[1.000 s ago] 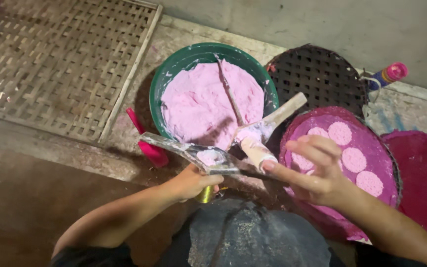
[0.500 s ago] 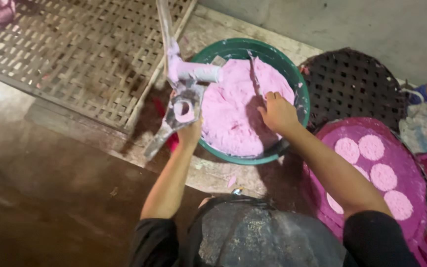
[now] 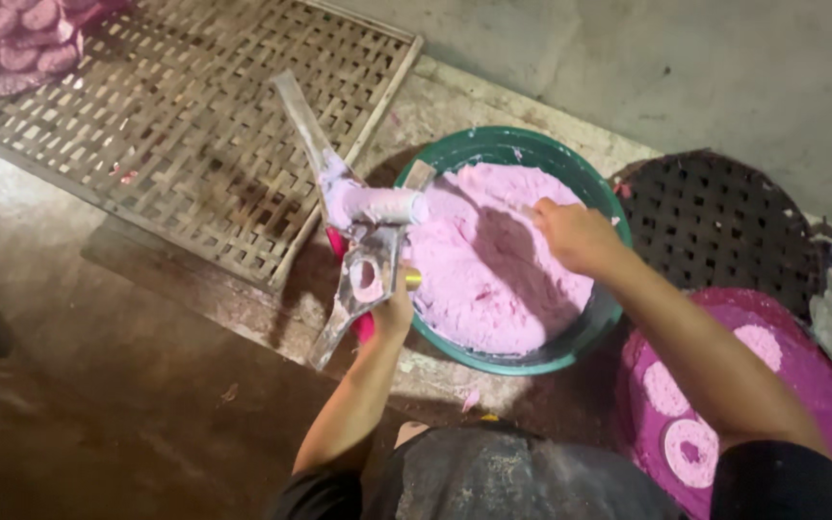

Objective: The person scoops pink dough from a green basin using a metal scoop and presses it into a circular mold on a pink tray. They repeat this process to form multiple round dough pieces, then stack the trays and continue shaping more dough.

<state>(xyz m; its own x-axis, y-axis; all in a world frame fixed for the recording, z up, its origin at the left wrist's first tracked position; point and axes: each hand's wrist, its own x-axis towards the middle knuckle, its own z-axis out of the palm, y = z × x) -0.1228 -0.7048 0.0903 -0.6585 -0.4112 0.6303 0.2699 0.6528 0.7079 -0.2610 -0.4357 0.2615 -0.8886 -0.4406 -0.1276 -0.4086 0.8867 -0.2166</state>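
Head view: hinged metal press tool with long handles, smeared pink, sits centre-left of frame, just left of the round green plastic basin. Left hand is closed around the tool's lower part, tool tilted, one handle pointing up-left over the woven bamboo mat. Right hand is down on the pink dough inside the basin, upper right of the mound; finger curl can't be made out. Right of the basin: dark woven round tray; lower right, magenta round tray with pale pink discs. Surface is worn brown floor, grey concrete wall across the top.
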